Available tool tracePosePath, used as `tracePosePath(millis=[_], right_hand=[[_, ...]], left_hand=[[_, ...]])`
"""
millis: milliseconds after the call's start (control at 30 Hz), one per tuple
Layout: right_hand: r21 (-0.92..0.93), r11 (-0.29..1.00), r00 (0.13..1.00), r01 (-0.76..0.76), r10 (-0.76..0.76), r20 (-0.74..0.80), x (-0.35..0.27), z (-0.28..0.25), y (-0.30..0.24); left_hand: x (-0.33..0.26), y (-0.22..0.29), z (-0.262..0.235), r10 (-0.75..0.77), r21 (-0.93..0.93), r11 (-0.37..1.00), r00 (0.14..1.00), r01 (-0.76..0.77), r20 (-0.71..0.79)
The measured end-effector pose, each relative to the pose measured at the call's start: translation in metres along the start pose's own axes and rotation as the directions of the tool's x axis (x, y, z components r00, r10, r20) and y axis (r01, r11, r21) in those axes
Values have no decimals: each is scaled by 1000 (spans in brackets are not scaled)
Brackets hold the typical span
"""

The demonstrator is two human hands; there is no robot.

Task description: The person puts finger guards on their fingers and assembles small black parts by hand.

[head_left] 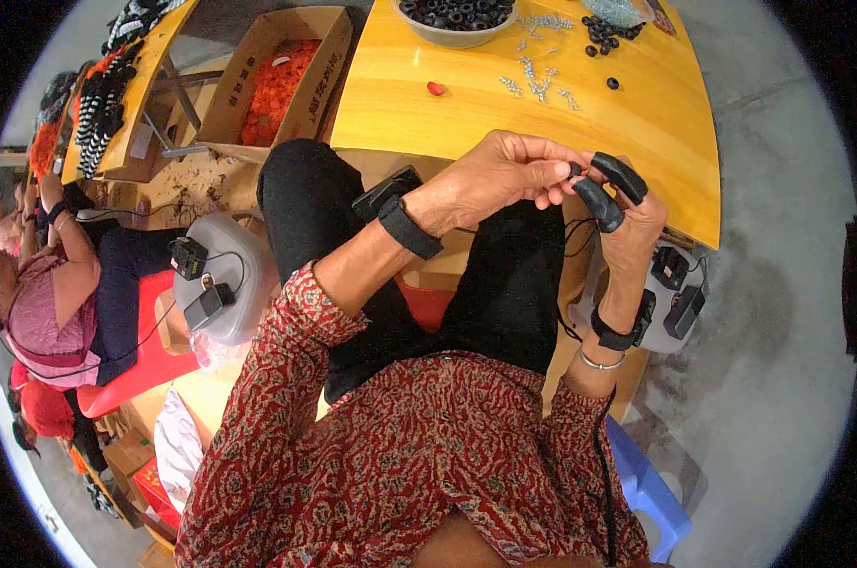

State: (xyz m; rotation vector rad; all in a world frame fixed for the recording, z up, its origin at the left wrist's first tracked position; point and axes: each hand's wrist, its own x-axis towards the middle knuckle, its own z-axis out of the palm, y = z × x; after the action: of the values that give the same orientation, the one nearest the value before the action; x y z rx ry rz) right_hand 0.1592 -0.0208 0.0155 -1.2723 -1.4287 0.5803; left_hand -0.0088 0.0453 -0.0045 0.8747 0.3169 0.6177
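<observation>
Over the near edge of the yellow table [400, 104], my two hands meet at their fingertips. My left hand [504, 180] is closed in a pinch on a small black piece [575, 170], whose exact kind is too small to tell. Black covers sheathe the thumb and index finger of my right hand [632, 213]. Those covered fingers close in around the same spot, touching or nearly touching the piece; what sits between them is mostly hidden by the fingertips.
A clear bowl of black ring-like pieces [457, 17] stands on the table. Beside it lie small silver metal parts [539, 80], loose black pieces [604, 36] and a red bit [435, 89]. Left are a carton of orange pieces [282, 90] and a seated person [54, 284].
</observation>
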Motion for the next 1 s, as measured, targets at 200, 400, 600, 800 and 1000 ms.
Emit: tracePosePath(millis=[200,400,600,800,1000], right_hand=[[133,967,974,-218,207,90,4,2,3],[210,946,960,-249,213,181,8,-4,6],[0,962,959,-273,272,77,40,-18,24],[-239,941,956,-241,188,-225,129,-58,83],[-343,886,935,-312,221,-278,190,-83,157]], left_hand=[[-3,-4,-8,-136,-139,981,990,138,24],[-1,-7,-6,-199,-253,947,980,196,15],[2,-5,-13,-215,-295,932,976,210,13],[4,1,-8,-217,-237,948,976,214,15],[9,5,-9,-212,-238,949,977,204,-8]])
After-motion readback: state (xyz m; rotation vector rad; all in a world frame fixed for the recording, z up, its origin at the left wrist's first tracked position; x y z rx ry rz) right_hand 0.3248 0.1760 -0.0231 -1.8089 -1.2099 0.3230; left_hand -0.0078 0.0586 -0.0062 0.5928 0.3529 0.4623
